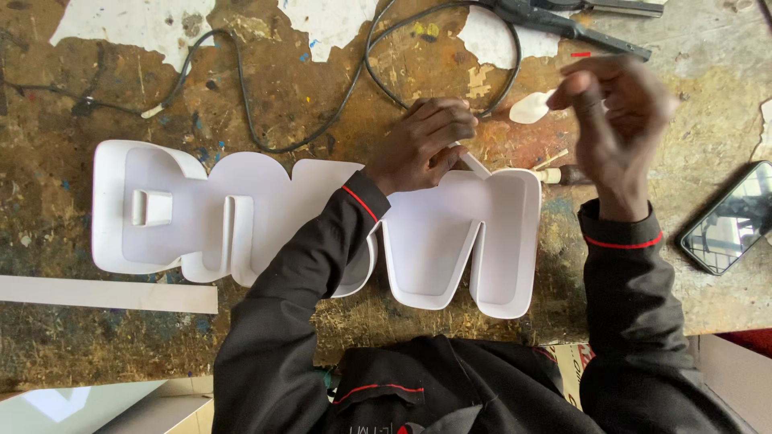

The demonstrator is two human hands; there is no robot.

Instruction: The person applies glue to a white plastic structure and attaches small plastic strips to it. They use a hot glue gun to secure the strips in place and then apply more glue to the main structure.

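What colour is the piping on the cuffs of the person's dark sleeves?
Red, a thin line on each black cuff, clearest in the head view.

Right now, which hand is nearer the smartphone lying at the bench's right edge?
Right. The right hand is raised up-left of the smartphone, not touching it; the left hand rests farther left on the white channel letters.

Right hand (pixel 615 120) is motion-blurred, fingers smeared, so can't tell if it grips anything. Left hand (pixel 422 145) covers the top edge of the white moulded plastic letter shell (pixel 434 241); a thin white strip (pixel 476 165) pokes from under its fingers, rest hidden. Left sleeve hides the shell's middle. Far above right hand, dark metal long-handled tool (pixel 579 24) runs off the top edge. Right of the wrist, black smartphone (pixel 733 219) is clipped by the frame.
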